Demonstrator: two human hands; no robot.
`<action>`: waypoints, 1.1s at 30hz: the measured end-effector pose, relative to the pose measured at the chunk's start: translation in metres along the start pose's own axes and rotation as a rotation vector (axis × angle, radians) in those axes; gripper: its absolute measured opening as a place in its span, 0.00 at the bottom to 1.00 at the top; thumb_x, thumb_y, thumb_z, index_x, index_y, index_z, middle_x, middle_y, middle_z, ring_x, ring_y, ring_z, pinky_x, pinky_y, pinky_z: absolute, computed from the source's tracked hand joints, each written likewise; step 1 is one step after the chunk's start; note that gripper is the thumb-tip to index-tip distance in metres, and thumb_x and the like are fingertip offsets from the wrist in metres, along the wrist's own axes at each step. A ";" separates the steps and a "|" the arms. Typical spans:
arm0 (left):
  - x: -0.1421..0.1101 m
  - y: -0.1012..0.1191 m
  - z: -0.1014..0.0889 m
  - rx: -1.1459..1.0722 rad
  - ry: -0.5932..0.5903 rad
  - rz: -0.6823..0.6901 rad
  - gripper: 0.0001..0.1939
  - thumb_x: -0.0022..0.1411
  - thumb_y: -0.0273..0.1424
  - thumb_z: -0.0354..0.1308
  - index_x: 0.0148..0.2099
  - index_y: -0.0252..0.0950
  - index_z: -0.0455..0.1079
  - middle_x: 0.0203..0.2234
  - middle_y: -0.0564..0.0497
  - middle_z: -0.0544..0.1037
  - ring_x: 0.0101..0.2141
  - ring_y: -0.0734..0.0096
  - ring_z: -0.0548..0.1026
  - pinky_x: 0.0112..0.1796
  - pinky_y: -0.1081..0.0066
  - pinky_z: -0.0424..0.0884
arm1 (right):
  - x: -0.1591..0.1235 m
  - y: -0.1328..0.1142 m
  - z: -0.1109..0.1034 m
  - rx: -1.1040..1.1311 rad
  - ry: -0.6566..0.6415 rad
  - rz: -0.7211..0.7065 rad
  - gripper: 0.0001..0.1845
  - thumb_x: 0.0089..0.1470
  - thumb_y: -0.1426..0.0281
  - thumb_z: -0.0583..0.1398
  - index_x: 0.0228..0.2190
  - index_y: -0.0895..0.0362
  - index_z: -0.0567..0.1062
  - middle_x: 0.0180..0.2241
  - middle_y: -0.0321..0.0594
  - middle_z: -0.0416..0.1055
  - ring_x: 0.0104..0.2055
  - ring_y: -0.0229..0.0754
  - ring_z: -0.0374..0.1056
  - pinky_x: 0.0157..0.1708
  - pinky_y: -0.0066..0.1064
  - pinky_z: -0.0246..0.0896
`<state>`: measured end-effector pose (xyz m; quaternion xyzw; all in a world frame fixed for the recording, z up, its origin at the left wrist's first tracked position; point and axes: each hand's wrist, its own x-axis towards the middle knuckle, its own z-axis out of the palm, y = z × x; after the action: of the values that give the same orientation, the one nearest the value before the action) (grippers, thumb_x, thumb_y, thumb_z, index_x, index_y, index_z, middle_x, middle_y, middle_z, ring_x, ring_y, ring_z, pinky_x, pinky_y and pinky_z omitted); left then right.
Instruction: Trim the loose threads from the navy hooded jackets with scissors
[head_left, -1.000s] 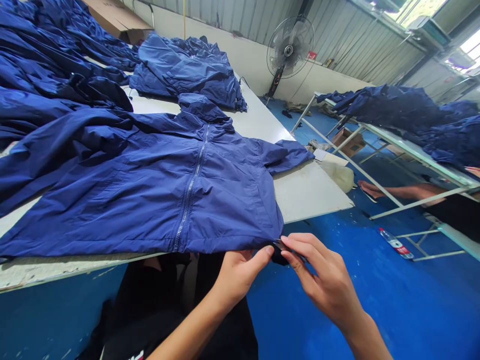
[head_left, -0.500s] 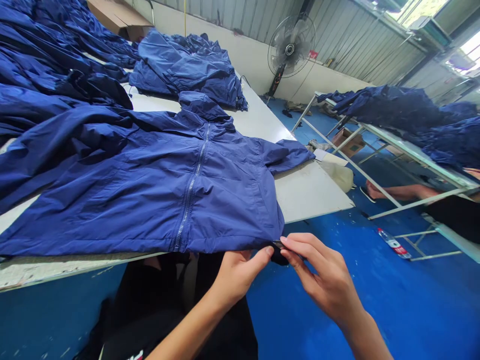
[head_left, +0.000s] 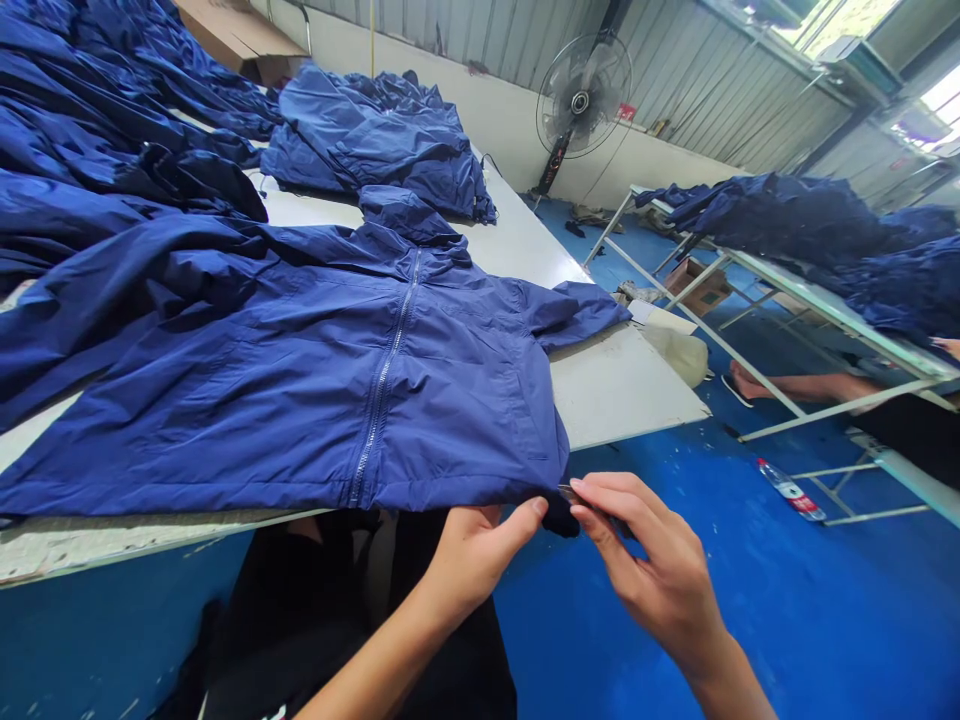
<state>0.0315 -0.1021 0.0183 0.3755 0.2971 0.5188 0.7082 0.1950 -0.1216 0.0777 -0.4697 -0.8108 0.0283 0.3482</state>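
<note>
A navy blue hooded jacket (head_left: 465, 400) lies spread front-up on the table, its zipper (head_left: 386, 375) closed down the middle. My left hand (head_left: 480, 555) is closed on the bottom hem near the corner, with the thumb on top and the fingers under the cloth. Just to its right, my right hand (head_left: 649, 560) is closed around small thread snips (head_left: 568, 489). Only their metal tip shows clearly, close to the hem's corner; most of the tool is hidden by my fingers.
The white table (head_left: 622, 385) ends just right of the jacket. Behind it lies a folded pile of blue jackets (head_left: 375, 135), with more heaped garments (head_left: 67, 110) at left. A fan (head_left: 580, 102), another loaded table (head_left: 840, 300), a person's leg (head_left: 810, 387) and a bottle (head_left: 791, 492) are beyond.
My right hand has shifted slightly right and down, drawing the snips a little away from the hem corner. My left hand keeps its hold on the hem.
</note>
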 end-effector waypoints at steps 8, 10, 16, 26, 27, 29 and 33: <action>-0.001 -0.002 -0.001 0.042 -0.026 0.024 0.11 0.61 0.35 0.62 0.43 0.35 0.78 0.38 0.47 0.84 0.44 0.59 0.79 0.54 0.60 0.70 | 0.002 0.000 0.000 0.006 -0.079 -0.034 0.14 0.59 0.78 0.60 0.46 0.54 0.75 0.38 0.41 0.77 0.39 0.40 0.76 0.38 0.29 0.73; -0.001 -0.004 -0.002 0.062 -0.037 0.044 0.11 0.62 0.35 0.61 0.44 0.35 0.78 0.39 0.47 0.84 0.48 0.57 0.78 0.55 0.59 0.69 | 0.002 0.000 0.000 0.001 -0.097 -0.044 0.15 0.60 0.79 0.60 0.47 0.54 0.75 0.39 0.42 0.77 0.39 0.40 0.75 0.38 0.29 0.73; -0.001 -0.010 -0.004 0.094 -0.052 0.070 0.12 0.63 0.35 0.59 0.46 0.37 0.78 0.36 0.48 0.85 0.50 0.56 0.77 0.57 0.57 0.66 | 0.005 -0.001 -0.003 -0.043 -0.119 -0.061 0.15 0.60 0.77 0.59 0.47 0.53 0.76 0.38 0.42 0.78 0.38 0.40 0.76 0.37 0.29 0.73; -0.012 -0.007 -0.014 0.216 -0.186 -0.031 0.17 0.64 0.35 0.59 0.53 0.37 0.75 0.44 0.45 0.83 0.54 0.54 0.74 0.61 0.55 0.61 | -0.020 0.002 0.016 -0.034 0.124 0.125 0.13 0.62 0.70 0.58 0.49 0.55 0.72 0.39 0.45 0.73 0.36 0.42 0.74 0.33 0.31 0.74; -0.016 -0.007 -0.019 0.267 -0.225 -0.052 0.18 0.64 0.34 0.59 0.55 0.38 0.74 0.47 0.45 0.82 0.55 0.54 0.73 0.62 0.55 0.60 | -0.026 0.004 0.020 -0.028 0.129 0.134 0.15 0.62 0.67 0.59 0.50 0.56 0.71 0.39 0.46 0.72 0.36 0.42 0.74 0.31 0.31 0.74; -0.025 -0.011 -0.030 0.369 -0.290 -0.079 0.21 0.63 0.30 0.58 0.59 0.39 0.71 0.53 0.44 0.78 0.56 0.55 0.72 0.61 0.55 0.61 | -0.036 0.012 0.031 -0.035 0.076 0.073 0.21 0.59 0.64 0.62 0.52 0.56 0.71 0.41 0.48 0.71 0.33 0.41 0.73 0.26 0.28 0.73; -0.050 -0.019 -0.056 0.568 -0.396 -0.061 0.31 0.60 0.20 0.54 0.64 0.44 0.65 0.61 0.46 0.70 0.60 0.59 0.68 0.62 0.60 0.62 | -0.048 0.036 0.049 -0.112 -0.071 -0.066 0.20 0.59 0.75 0.59 0.52 0.54 0.72 0.48 0.50 0.72 0.29 0.36 0.74 0.28 0.27 0.74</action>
<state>-0.0186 -0.1410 -0.0261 0.6419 0.2977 0.3109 0.6346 0.2078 -0.1251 0.0016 -0.4603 -0.8379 -0.0119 0.2931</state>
